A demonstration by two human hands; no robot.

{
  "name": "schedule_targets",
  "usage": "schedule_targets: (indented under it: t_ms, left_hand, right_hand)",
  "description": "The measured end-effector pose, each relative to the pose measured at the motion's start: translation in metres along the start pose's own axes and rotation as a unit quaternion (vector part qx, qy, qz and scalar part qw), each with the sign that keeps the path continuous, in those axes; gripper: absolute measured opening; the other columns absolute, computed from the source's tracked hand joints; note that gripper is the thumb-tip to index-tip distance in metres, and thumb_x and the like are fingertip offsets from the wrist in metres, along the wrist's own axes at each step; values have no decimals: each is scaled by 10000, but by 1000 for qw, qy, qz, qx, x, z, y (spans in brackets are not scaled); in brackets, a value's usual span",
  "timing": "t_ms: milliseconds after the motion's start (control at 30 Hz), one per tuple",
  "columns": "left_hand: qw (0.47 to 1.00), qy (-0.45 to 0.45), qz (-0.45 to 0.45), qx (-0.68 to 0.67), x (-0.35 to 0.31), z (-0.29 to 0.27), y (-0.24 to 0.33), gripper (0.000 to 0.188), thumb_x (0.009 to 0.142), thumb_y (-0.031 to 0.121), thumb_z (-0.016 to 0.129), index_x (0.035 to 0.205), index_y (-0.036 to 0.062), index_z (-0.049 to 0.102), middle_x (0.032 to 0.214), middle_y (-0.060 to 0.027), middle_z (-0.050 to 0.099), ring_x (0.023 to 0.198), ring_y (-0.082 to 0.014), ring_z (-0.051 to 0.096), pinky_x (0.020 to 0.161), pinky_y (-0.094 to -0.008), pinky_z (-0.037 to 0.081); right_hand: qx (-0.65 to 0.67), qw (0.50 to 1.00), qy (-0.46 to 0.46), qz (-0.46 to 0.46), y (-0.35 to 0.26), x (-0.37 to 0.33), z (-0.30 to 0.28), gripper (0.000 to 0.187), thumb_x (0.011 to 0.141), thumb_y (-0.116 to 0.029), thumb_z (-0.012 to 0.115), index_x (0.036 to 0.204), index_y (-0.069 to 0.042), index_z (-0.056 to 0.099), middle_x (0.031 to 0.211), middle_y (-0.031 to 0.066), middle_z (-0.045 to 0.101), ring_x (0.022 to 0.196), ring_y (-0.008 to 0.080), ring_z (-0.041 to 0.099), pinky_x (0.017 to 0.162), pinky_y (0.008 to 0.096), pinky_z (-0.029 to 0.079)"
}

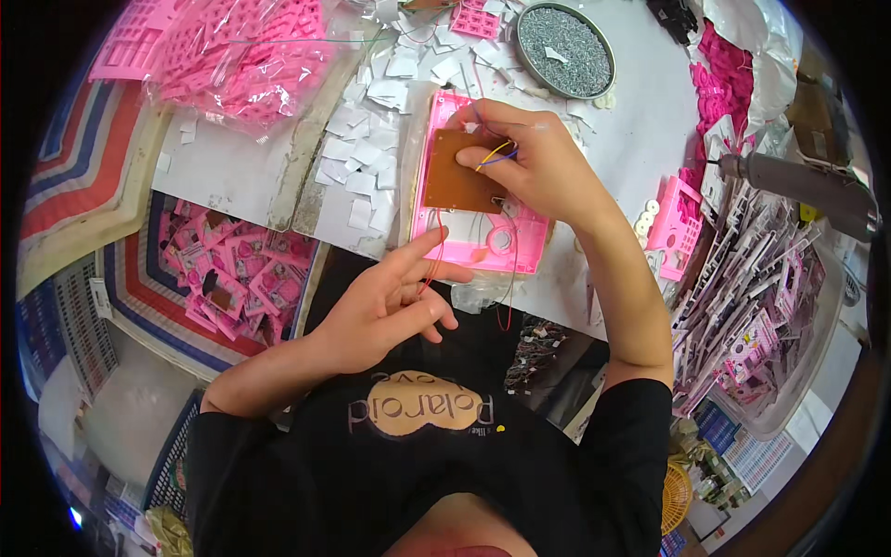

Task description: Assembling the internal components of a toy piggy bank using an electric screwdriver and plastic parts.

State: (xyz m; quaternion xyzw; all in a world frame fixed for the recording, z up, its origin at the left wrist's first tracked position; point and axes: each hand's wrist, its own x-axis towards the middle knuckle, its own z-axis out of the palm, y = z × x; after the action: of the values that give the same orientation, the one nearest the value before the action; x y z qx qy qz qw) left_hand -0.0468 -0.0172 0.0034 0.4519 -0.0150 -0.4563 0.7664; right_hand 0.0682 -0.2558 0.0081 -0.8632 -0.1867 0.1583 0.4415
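A brown circuit board (pixel 450 190) lies over the upper part of a pink plastic casing (pixel 520 252) at the table's near edge. My right hand (pixel 548 167) grips the board, its thumb on the flat brown face and its fingers at the far edge. Yellow and blue wires (pixel 497 156) cross that thumb. My left hand (pixel 385 306) is at the casing's near left corner, palm partly up and fingers apart. Thin red wires (pixel 438 246) run down past its fingertips; whether they touch the skin I cannot tell. A round opening (pixel 501 240) shows in the casing below the board.
White paper pieces (pixel 357 162) litter the table left of the casing. A round tray of small screws (pixel 566 56) stands behind. A bag of pink parts (pixel 246 56) lies far left. At right hang a grey power screwdriver (pixel 798 186) and a heaped bin (pixel 798 399) of printed panels.
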Motion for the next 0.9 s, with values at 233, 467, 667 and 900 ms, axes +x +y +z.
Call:
schedule_targets:
  t_ms: [233, 467, 667, 900]
  left_hand:
    - [968, 6, -44, 248, -15, -2, 25, 696, 932, 36, 622, 1560, 71, 324, 1325, -170, 558, 952, -174, 630, 819, -319, 538]
    - [643, 133, 269, 705, 11, -6, 52, 607, 763, 204, 798, 1309, 40, 591, 1281, -128, 593, 1164, -329, 557, 993, -481, 432]
    - [543, 26, 246, 802, 28, -19, 48, 710, 733, 393, 796, 1298, 15, 588, 1306, -106, 578, 1349, -253, 478, 1109, -497, 297]
    - [572, 13, 247, 782, 39, -17, 55, 737, 715, 382, 812, 1307, 13, 576, 1303, -118, 566, 1295, -259, 518, 1013, -455, 373]
  right_hand:
    - [-103, 995, 3, -13, -14, -2, 5, 253, 886, -95, 715, 1126, -56, 643, 956, 120, 745, 903, 299, 727, 768, 374, 558]
    - [-225, 974, 35, 16, -29, -4, 9, 471, 832, -157, 776, 1245, -70, 567, 1056, 162, 688, 979, 376, 659, 830, 446, 529]
    - [-348, 885, 307, -46, -27, -18, 5, 732, 718, -152, 849, 1347, -21, 497, 1262, 190, 556, 1146, 373, 542, 862, 437, 534]
    - [-348, 927, 93, -102, -26, -71, 47, 454, 846, -240, 719, 1207, 25, 647, 1335, 179, 606, 1304, 334, 518, 1061, 479, 430]
